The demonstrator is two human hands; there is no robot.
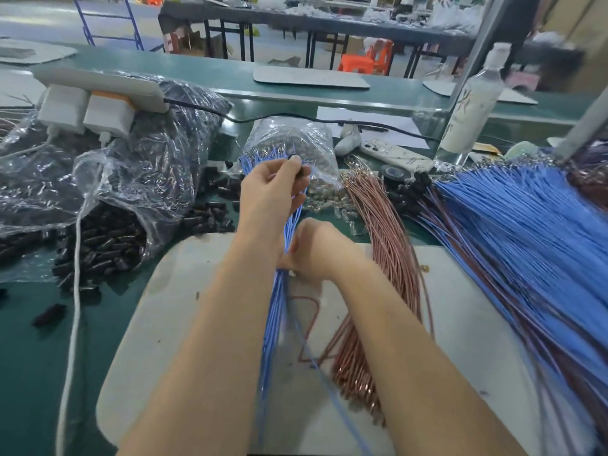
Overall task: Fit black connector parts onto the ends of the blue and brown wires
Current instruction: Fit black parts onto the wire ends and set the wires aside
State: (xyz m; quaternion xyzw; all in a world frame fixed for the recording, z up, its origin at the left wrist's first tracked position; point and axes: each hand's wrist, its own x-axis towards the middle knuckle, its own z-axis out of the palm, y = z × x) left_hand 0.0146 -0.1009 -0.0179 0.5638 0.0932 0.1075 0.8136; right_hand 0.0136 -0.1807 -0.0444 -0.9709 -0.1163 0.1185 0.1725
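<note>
- Head view: a green worktable (33, 340) is carrying a grey mat (164, 307) in a workshop, with benches (329, 23) and an orange stool (368, 59) standing behind.
- The right hand (316, 255) is gripping the blue wires (278, 301) over the mat; the left hand (273, 189) is pinching a black connector part (300, 174) at their tips.
- Brown wires (385, 245) are lying to the right, loose connector parts (98, 245) to the left.
- A bottle (473, 103) is showing print too blurred to read.

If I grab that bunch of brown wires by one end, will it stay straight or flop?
Probably flop: the brown wires are thin and already curve across the grey mat. Loose strands would likely fan out, as no tie shows. Probably light for its length.
</note>
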